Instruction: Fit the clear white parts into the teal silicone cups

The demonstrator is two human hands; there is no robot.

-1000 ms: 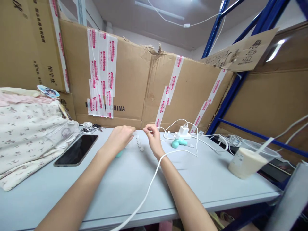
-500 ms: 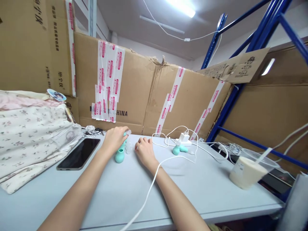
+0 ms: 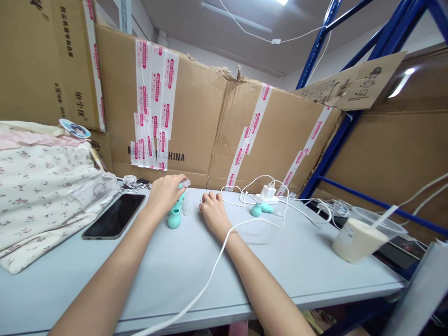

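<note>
My left hand (image 3: 166, 193) is closed at the far side of a short row of teal rubber bulbs, its fingers around a clear nozzle (image 3: 186, 183) that sticks out to the right. Teal rubber shows just under those fingertips; whether it is joined to the nozzle is hidden. Nearest me in the row, a teal bulb (image 3: 174, 219) stands upright with its round mouth facing up. Several clear plastic pieces (image 3: 187, 205) stand beside the bulbs. To their right, my right hand (image 3: 214, 213) rests on the table with curled fingers, and nothing shows in them.
Two more teal bulbs (image 3: 256, 210) lie by a white charger (image 3: 268, 192) with looping cables. A white cable (image 3: 213, 275) crosses over my right forearm. A phone (image 3: 115, 217) and flowered cloth (image 3: 45, 186) are left; a tub of cream-coloured contents (image 3: 357, 240) stands right. Cardboard (image 3: 196, 116) walls the back.
The clear nozzle at my left fingertips now points more to the right. My right hand has shifted slightly right, its fingers still curled. The whole view has moved a little.
</note>
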